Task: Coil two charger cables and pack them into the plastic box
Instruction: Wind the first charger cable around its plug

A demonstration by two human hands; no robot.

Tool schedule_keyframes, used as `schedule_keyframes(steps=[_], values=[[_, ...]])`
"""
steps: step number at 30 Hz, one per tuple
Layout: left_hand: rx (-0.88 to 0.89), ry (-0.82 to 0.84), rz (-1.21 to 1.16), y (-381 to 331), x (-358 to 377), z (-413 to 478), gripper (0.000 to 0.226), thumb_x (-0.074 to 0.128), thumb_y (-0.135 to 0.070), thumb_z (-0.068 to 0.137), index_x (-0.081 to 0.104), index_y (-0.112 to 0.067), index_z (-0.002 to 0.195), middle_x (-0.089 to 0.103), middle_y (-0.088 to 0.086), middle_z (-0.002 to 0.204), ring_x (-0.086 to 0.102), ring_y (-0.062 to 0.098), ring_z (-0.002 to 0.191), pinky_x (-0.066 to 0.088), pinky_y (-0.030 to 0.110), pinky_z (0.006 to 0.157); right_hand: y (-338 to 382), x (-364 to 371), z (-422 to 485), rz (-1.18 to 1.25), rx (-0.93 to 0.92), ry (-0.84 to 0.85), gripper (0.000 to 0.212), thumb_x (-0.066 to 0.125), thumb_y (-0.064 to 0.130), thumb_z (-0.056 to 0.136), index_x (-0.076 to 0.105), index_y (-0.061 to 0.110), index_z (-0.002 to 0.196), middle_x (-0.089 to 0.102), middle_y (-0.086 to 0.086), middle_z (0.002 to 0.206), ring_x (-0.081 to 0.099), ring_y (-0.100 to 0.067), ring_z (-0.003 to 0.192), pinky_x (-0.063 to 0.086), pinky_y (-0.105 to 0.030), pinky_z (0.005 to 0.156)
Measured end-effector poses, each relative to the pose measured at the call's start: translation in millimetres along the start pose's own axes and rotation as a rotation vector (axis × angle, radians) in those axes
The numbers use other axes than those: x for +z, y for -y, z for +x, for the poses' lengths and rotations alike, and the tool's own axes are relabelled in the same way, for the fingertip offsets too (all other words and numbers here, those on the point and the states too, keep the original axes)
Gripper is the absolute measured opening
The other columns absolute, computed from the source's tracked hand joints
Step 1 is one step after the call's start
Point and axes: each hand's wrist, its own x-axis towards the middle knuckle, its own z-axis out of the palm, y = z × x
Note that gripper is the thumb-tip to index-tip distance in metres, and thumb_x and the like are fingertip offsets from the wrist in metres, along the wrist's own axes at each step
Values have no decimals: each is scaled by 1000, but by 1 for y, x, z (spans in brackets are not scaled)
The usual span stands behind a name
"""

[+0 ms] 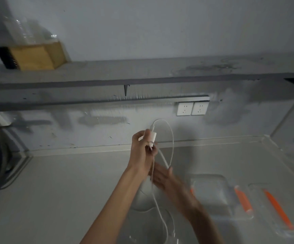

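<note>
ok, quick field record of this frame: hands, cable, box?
left hand: raised, grips white charger plug
right hand: lower, at the cable; grip too blurred to tell
cable: loops above the plug, trails down to the counter
plastic box: on the counter, right of the hands, orange clips

L hand (pixel 143 148) raised, fingers curled round charger plug (pixel 152 136); R hand (pixel 161 178) just below, blurred, pinching cable (pixel 173 141), forearms bare, converging.
</note>
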Motion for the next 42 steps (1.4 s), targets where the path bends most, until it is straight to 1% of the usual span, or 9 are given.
schedule_keyframes(steps=[6, 9, 13, 18, 21, 26, 29, 35, 42], values=[[37, 23, 18, -16, 5, 1, 7, 54, -15, 96, 50, -10, 93, 50, 2, 82, 47, 14, 58, 34, 19, 42, 0, -27, -44, 175, 106, -7, 64, 75, 61, 66, 69, 17, 112, 52, 3, 65, 52, -11, 64, 51, -31, 69], [55, -13, 153, -8, 2, 3, 10, 55, -18, 96, 50, -10, 99, 51, 1, 81, 45, 14, 57, 32, 21, 43, 18, -76, -68, 269, 161, 20, 55, 77, 42, 73, 67, 12, 118, 43, -3, 61, 42, -14, 54, 44, -27, 51], [73, 43, 548, 29, 18, -1, 15, 56, -19, 95, 47, -11, 102, 53, 7, 84, 48, 13, 56, 40, 23, 47, 34, -131, -71, 248, 152, -406, 23, 55, 10, 92, 68, 9, 112, 49, -5, 63, 38, -11, 50, 34, -18, 43], [23, 105, 673, 76, 62, -18, 25, 64, -32, 84, 56, -12, 96, 63, 11, 95, 60, 22, 82, 52, 41, 75, 17, -187, -58, 265, 152, -798, 28, 44, 4, 98, 68, 16, 107, 62, -1, 78, 39, -6, 43, 43, -19, 48], [-6, 127, 690, 92, 81, -24, 26, 60, -26, 94, 62, -4, 107, 65, 10, 98, 59, 17, 83, 48, 28, 67, -16, -232, -52, 23, 320, -890, 30, 40, -4, 95, 62, 5, 115, 65, -9, 86, 48, -4, 42, 47, -18, 49], [-18, 272, 634, 107, 130, -42, 26, 63, -13, 92, 64, 6, 110, 68, 16, 99, 64, 17, 81, 55, 28, 65, -61, -287, -51, -574, 581, -425, 46, 47, 5, 93, 48, 15, 139, 61, -9, 129, 57, -20, 101, 45, -26, 80], [-39, 338, 589, 117, 165, -52, 18, 64, -7, 90, 68, -1, 106, 71, 11, 96, 68, 19, 86, 58, 36, 77, -51, -310, -56, -716, 497, -432, 45, 45, 2, 90, 59, 21, 129, 61, -7, 133, 57, -26, 121, 44, -33, 93], [-42, 395, 595, 142, 224, -64, 26, 65, -3, 88, 63, 0, 114, 71, 11, 104, 68, 23, 95, 58, 25, 77, 19, -361, -65, -88, -118, -511, 48, 49, 7, 97, 44, 27, 141, 46, 13, 147, 38, -1, 136, 29, -25, 110], [81, 266, 431, 158, 276, -76, 26, 58, 8, 88, 58, 6, 113, 68, 16, 94, 70, 26, 85, 60, 34, 83, 46, -346, -49, 48, -186, -161, 33, 40, 10, 99, 69, 26, 93, 68, 11, 67, 56, -2, 55, 44, -16, 54]])
